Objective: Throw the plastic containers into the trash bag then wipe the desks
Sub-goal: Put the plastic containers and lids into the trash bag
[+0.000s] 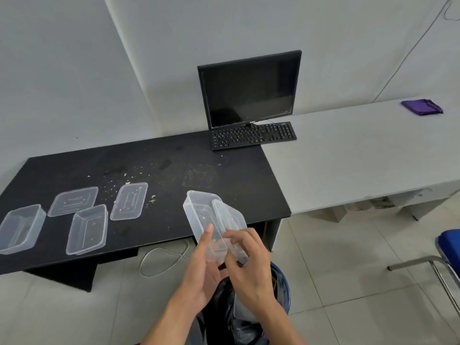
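Note:
My left hand point(199, 272) and my right hand point(246, 267) together hold a clear plastic container point(199, 210) with a clear lid point(227, 215) tucked against it, just in front of the black desk point(174, 155). Below my hands a black trash bag point(224, 314) lines a blue bin. On the desk's left part lie two clear containers point(87, 229) point(20, 227) and two flat lids point(73, 200) point(129, 200). Crumbs and smears cover the desk top. A purple cloth point(422, 107) lies on the white desk point(348, 155) at the far right.
A black monitor point(250, 88) and keyboard point(254, 135) stand at the black desk's back right corner. A white cable point(159, 260) loops on the tiled floor under the desk. A blue chair point(448, 247) with metal legs stands at the right edge.

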